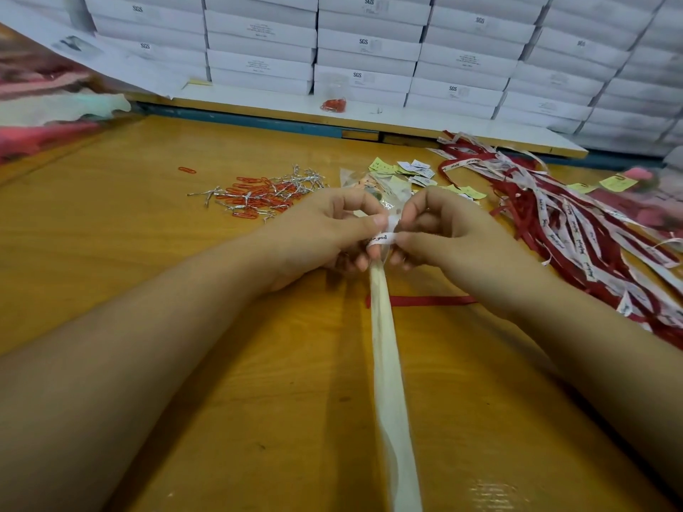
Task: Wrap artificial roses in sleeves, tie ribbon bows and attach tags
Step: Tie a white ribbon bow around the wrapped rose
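On the yellow wooden tabletop [184, 327] the long pale wrapped stem [388, 364] runs from the near edge to the middle, where the left hand [325, 230] and the right hand [443, 230] meet at the narrow white printed ribbon [382, 238] around it. Behind the left hand lie red paper clips [251, 196] and silver twist ties [306, 177], behind the right hand small paper tags [410, 170]. A pile of red and white ribbons [576, 230] is at the right, stacked white cardboard boxes [369, 42] at the back.

Forearms converging, left hand [327, 230] and right hand [441, 232] nearly touching, thumbs and forefingers in pinches.
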Demonstrator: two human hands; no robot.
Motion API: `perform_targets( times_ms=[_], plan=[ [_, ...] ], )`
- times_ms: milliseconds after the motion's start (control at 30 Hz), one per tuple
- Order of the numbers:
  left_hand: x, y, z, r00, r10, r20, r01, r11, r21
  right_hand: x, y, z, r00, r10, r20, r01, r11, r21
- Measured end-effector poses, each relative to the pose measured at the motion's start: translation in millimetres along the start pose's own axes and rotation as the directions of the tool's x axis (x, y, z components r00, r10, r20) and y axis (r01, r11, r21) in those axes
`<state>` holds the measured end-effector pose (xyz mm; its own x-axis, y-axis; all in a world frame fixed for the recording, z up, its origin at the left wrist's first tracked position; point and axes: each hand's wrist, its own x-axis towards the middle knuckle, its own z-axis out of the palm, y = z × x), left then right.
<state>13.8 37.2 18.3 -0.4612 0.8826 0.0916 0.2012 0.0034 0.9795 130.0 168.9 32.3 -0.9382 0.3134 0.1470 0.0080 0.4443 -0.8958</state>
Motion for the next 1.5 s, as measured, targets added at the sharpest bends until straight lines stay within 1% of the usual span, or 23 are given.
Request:
perform_targets(
  times_ms=[100,200,333,433,600,700,767,833,900,967,1067,1200,1267,1367,1433,1500],
  plan=[
    [1.6,-2.3,1.0,1.000,-0.017,0.025,0.019,0.997,-0.074,-0.8,3.5,-2.3,0.999,-0.036,0.007,0.037,0.996,-0.075],
    [1.4,-4.6,-1.4,0.996,-0.038,0.084,0.050,0.989,-0.142,-0.4,3.5,-0.3,0.997,-0.074,0.001,0.074,0.994,-0.081],
    [-0.4,-4.2,-5.7,0.984,-0.042,0.174,0.084,0.967,-0.240,0.1,6.7,-0.9,0.998,-0.050,-0.025,0.052,0.996,0.067],
    [0.3,-3.7,-6.5,0.983,-0.037,0.181,0.085,0.961,-0.263,-0.9,7.1,-2.6,0.999,-0.041,-0.030,0.045,0.990,0.136],
    [1.4,-3.6,-5.4,0.987,-0.057,0.147,0.080,0.985,-0.154,0.1,5.2,-2.9,0.998,-0.059,0.022,0.057,0.995,0.082],
    [1.9,-3.2,-2.6,0.989,-0.078,0.126,0.092,0.990,-0.103,-0.7,3.8,-1.8,0.995,-0.087,0.043,0.084,0.993,0.083],
    [2.2,-2.3,0.1,0.991,-0.092,0.098,0.101,0.991,-0.089,-1.6,3.7,-2.2,0.994,-0.105,0.034,0.103,0.993,0.057],
    [2.3,-0.4,2.8,0.992,-0.107,0.067,0.113,0.989,-0.092,-1.6,4.3,-2.8,0.992,-0.120,0.028,0.121,0.993,-0.010],
    [1.4,1.6,4.3,0.993,-0.110,0.041,0.113,0.988,-0.102,-0.7,5.7,-2.7,0.994,-0.108,0.030,0.109,0.993,-0.035],
    [0.6,2.6,4.2,0.994,-0.105,0.015,0.106,0.990,-0.094,0.5,7.1,-1.5,0.997,-0.073,0.036,0.073,0.997,0.005],
    [-0.8,4.7,4.4,0.994,-0.103,-0.037,0.101,0.994,-0.047,2.2,9.6,0.5,0.999,0.009,0.041,-0.015,0.986,0.166],
    [0.1,3.6,7.7,0.980,-0.070,-0.185,0.083,0.995,0.060,3.8,13.0,2.7,0.990,0.074,0.123,-0.107,0.951,0.291],
    [0.2,3.0,7.2,0.968,-0.084,-0.238,0.090,0.996,0.015,4.8,14.2,3.6,0.981,0.081,0.176,-0.142,0.920,0.366],
    [0.8,5.5,5.7,0.968,-0.114,-0.224,0.083,0.986,-0.143,5.3,15.6,3.7,0.972,0.061,0.226,-0.157,0.886,0.437],
    [1.2,7.6,4.0,0.961,-0.141,-0.240,0.077,0.963,-0.259,5.7,17.6,3.3,0.976,0.049,0.214,-0.135,0.903,0.408],
    [1.7,9.7,0.1,0.932,-0.188,-0.309,0.043,0.906,-0.420,5.7,19.1,3.6,0.982,0.048,0.181,-0.108,0.935,0.337]
  ],
)
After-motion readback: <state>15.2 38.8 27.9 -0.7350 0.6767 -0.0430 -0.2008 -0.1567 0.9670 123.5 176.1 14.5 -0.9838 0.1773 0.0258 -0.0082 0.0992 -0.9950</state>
